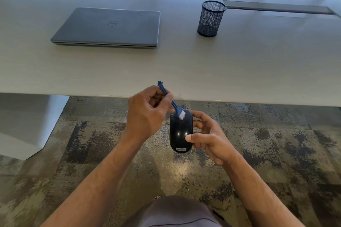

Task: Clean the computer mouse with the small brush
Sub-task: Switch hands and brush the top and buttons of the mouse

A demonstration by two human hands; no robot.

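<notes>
— Looking down, what do we see nearest to us?

— We see grey clothing [177, 212] at the bottom edge, and our two bare forearms reaching forward over a patterned carpet [103, 145].

— And what is in our hands?

— Our right hand [208, 138] holds the black computer mouse [180, 132] in the air, in front of the table edge and above the carpet. Its grip is clamped on the mouse: the thumb lies on the top shell, the fingers curl around the right side. The mouse stands almost lengthwise, and a white label with the word Lenovo is on the end closest to us.

— And the left one?

— Our left hand [145, 112] pinches the small brush [171, 102] by its blue handle, so this grip is clamped on the brush. The handle is tilted up and to the left. The white bristles touch the far end of the mouse.

— What lies further away?

— The pale table [239, 72]. On it, to the left, a closed grey laptop [108, 27] lies flat. To the right stands a black mesh pen cup [211, 18], upright, well apart from the laptop. Behind the cup a long dark slot [276, 7] is set in the table top.
</notes>
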